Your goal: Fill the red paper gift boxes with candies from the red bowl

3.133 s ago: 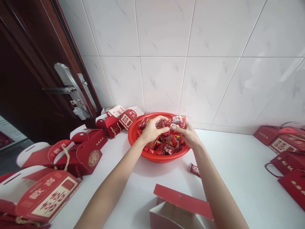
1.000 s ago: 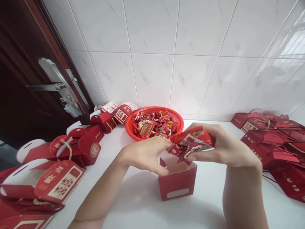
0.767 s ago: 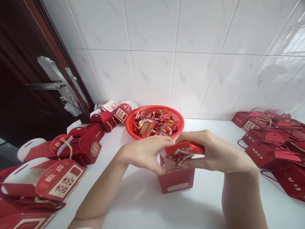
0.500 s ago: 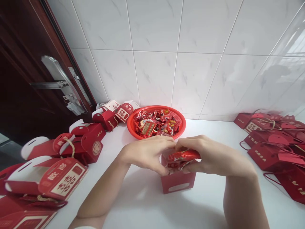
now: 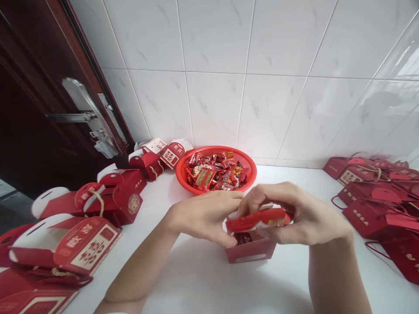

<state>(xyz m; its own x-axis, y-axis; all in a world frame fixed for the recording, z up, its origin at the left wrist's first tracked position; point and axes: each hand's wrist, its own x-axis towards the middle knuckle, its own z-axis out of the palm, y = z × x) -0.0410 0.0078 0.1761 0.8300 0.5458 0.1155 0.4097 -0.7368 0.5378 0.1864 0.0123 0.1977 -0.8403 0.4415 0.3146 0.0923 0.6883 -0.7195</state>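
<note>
A small red gift box (image 5: 251,254) stands with its top open in front of me, and dark red wrapped sweets (image 5: 242,238) show inside it. My left hand (image 5: 204,218) grips the box's left side, its thumb at the near rim and its fingers behind. Above the opening, my right hand (image 5: 294,213) pinches a red snack packet (image 5: 255,219) between thumb and fingers. The packet hides part of the box's inside. Behind my hands sits a red plastic basket (image 5: 250,179) full of wrapped sweets and snacks (image 5: 218,172).
Several red gift boxes (image 5: 88,244) with open flaps line the left of the white table (image 5: 196,283). More red boxes (image 5: 366,216), with cords, crowd the right side. A tiled wall (image 5: 216,100) rises behind, and a dark door (image 5: 29,131) with a metal handle stands at the left.
My right hand has shifted slightly right with the snack packet, which now shows more fully over the box. The box's near wall has tilted and looks shorter. My left hand stays on it.
</note>
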